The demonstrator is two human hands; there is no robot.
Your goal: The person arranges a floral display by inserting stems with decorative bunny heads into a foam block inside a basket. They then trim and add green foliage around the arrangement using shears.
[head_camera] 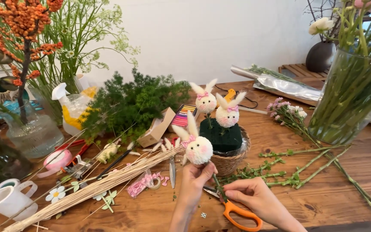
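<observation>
My left hand (pixel 193 182) pinches a white pompom bunny (pixel 197 146) with pink bow and long ears by its base, held upright on a green stick (pixel 218 185). My right hand (pixel 254 198) rests on the wooden table (pixel 323 193), fingertips on the lower end of that stick, lying over orange-handled scissors (pixel 237 210). Just behind, a small woven basket (pixel 232 161) holds dark green floral foam (pixel 220 135) with two more bunnies (pixel 205 101) (pixel 228 114) stuck upright in it.
A bundle of pale reeds (pixel 95 187) lies diagonally at left. Green foliage (pixel 129 103), a cardboard box (pixel 157 129), glass vases (pixel 35 133) (pixel 351 99), a white mug (pixel 7 199), pink tape (pixel 56 161), cut stems (pixel 305 165) and wrapped flowers (pixel 280 83) crowd the table.
</observation>
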